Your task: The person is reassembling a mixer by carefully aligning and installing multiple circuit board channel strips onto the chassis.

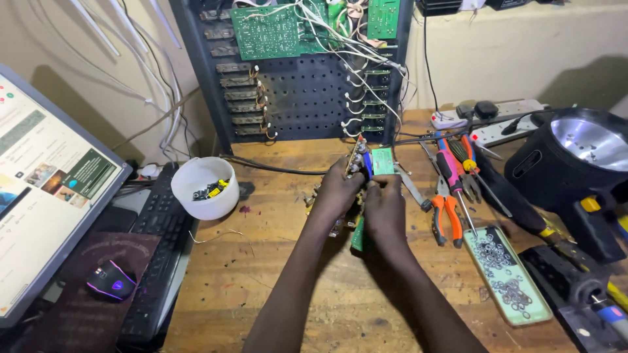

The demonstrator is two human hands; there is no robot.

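Over the middle of a wooden workbench [261,287], both hands hold one small green circuit board [382,160], tilted nearly on edge. My left hand [337,193] grips its left side, where several small parts stick out. Fingers of my right hand [384,206] pinch the right side and lower edge. A blue part shows at the board's top, between the two hands. Most of the board is hidden behind the fingers.
A black perforated chassis [307,98] with green boards and white wires stands behind. Left: white bowl [204,187] of small parts, keyboard [157,242], mouse [111,281], monitor [46,189]. Right: orange pliers [446,216], screwdrivers [454,176], tray of washers [510,274], black lamp [575,163], power strip [497,114].
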